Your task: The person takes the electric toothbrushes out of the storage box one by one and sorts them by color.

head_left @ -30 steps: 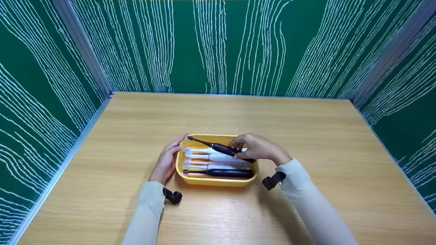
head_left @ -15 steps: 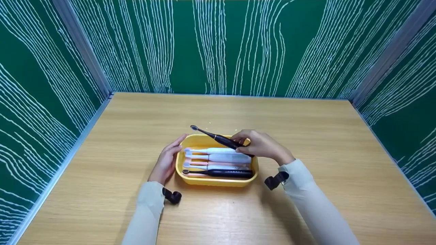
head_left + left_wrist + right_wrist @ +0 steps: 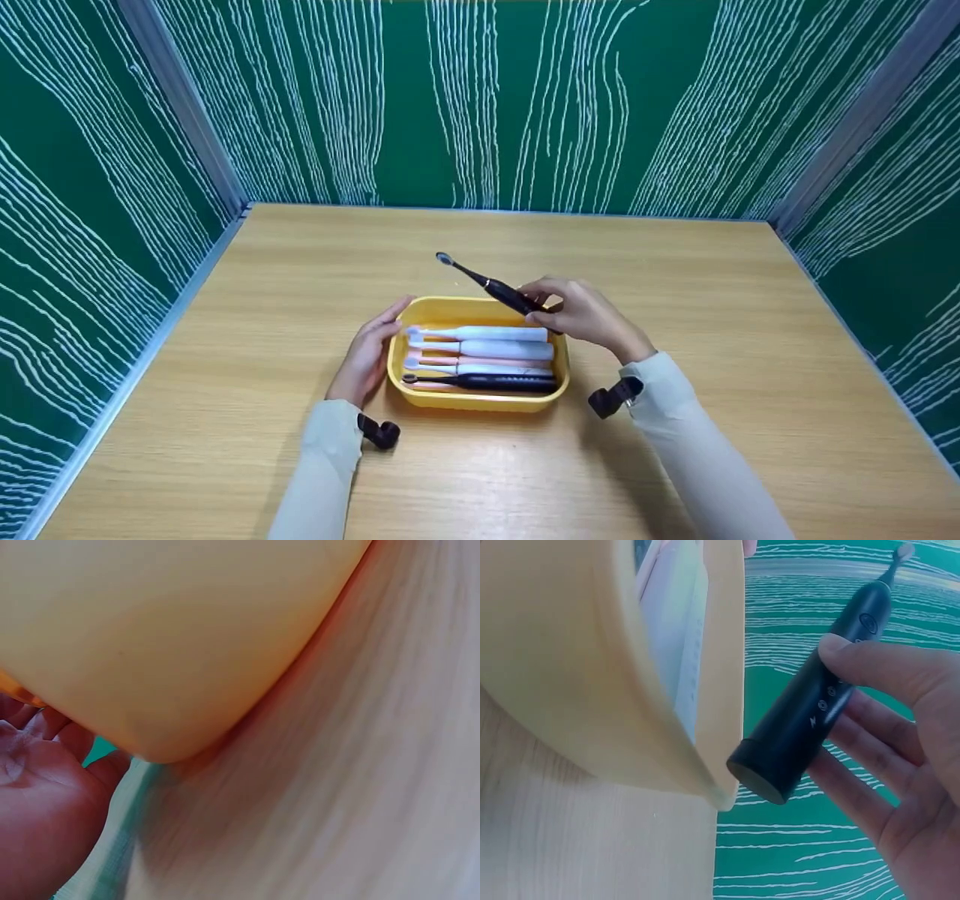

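A black electric toothbrush (image 3: 510, 295) is pinched between the thumb and fingers of my right hand (image 3: 585, 313). It tilts over the far right part of a yellow basket (image 3: 472, 403), its brush head up and to the left. In the right wrist view, the handle (image 3: 810, 712) shows round buttons and a flat base beside the basket's rim. My left hand (image 3: 367, 352) rests against the basket's left end, fingers extended along the outside. Inside lie several white toothbrushes (image 3: 506, 349), some pink parts between them, and another black toothbrush (image 3: 502, 382) nearest the front wall.
The basket stands on a light wooden table (image 3: 300, 285). Green panels with white wavy lines (image 3: 405, 105) enclose the back and both sides, joined by grey corner posts (image 3: 187, 105). Small white specks lie on the table behind the basket.
My right hand has lifted the black toothbrush up and away toward the back right, from low over the basket to above its rim. The left hand and basket have stayed in place.
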The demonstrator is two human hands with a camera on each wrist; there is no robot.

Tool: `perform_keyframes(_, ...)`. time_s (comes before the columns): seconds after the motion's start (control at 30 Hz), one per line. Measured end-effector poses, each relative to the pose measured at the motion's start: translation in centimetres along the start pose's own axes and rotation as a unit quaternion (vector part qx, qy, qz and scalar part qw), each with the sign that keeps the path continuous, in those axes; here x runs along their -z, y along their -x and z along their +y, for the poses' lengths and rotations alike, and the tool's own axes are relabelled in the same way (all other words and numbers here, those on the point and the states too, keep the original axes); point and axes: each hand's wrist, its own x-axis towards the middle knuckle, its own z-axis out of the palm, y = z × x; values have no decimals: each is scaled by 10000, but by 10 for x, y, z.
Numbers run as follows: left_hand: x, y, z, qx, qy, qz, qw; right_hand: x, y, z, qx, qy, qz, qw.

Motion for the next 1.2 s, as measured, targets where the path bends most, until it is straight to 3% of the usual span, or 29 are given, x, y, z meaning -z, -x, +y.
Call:
perform_keyframes(0.27, 0, 1, 1, -35, 52, -132, 9999, 1, 0, 16, 137, -628, 762, 9950)
perform_keyframes(0.5, 0, 1, 2, 8, 12, -96, 10000, 3, 1, 27, 116, -594, 1481, 9871)
perform_keyframes(0.77, 1, 0, 1, 99, -17, -27, 9999, 4, 2, 37, -186, -553, 2100, 9760)
perform_keyframes(1.2, 1, 0, 0, 36, 130, -120, 9998, 1, 2, 53, -741, -834, 2762, 9546)
